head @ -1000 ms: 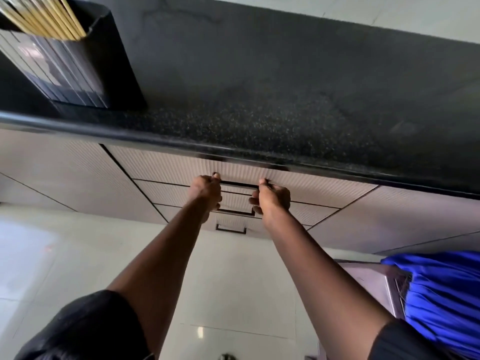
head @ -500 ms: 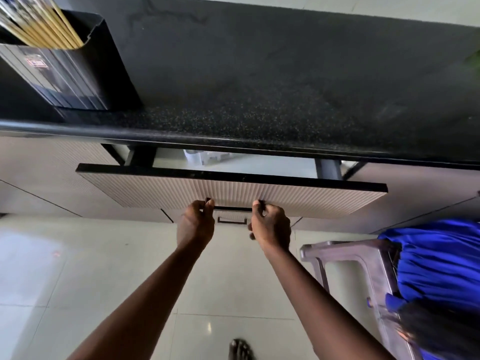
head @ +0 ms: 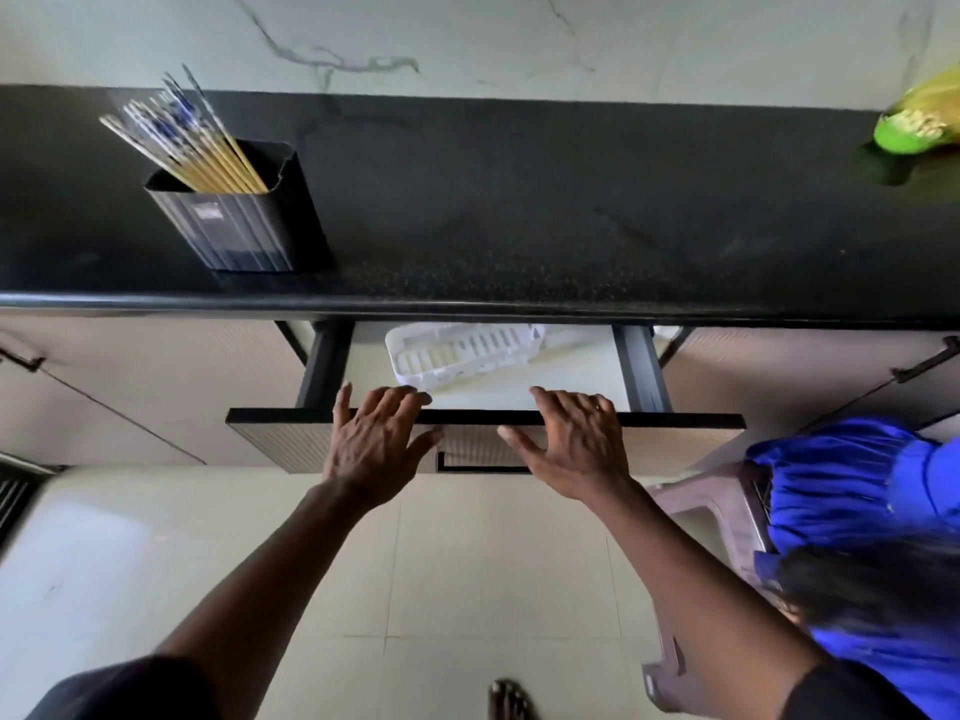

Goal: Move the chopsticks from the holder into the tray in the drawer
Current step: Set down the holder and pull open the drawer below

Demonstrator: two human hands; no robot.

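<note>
Left hand [head: 375,443]: palm down over the top edge of the drawer front, fingers spread and loose, fingertips reaching just past the edge over the drawer floor; it clasps nothing
Right hand [head: 570,439]: the same pose further right along that edge, fingers splayed and empty, thumb pointing inward toward the left hand; the two hands are apart, with the front's dark handle [head: 483,467] showing below and between them
Drawer [head: 680,439]: pulled out from under the countertop's front edge, ribbed beige front with a black top edge, dark side rails on both sides, pale floor inside
Tray [head: 457,356]: white slotted plastic, lying on the drawer floor toward the back, slightly skewed, its far side tucked under the countertop's overhang (whether anything lies in it, I cannot tell)
Holder [head: 244,228]: black ribbed box standing on the countertop near its front edge, toward the left end
Chopsticks [head: 195,148]: a bundle inside the holder, leaning toward the left, yellowish shafts with blue-and-white patterned upper ends, fanned out above the rim
Countertop [head: 519,200]: black speckled stone, bare across its middle
Green and yellow packet [head: 917,124]: at the countertop's right end near the back edge, blurred
Stool [head: 711,511]: plastic, on the tiled floor right of the drawer, with blue cloth [head: 841,485] on it
</note>
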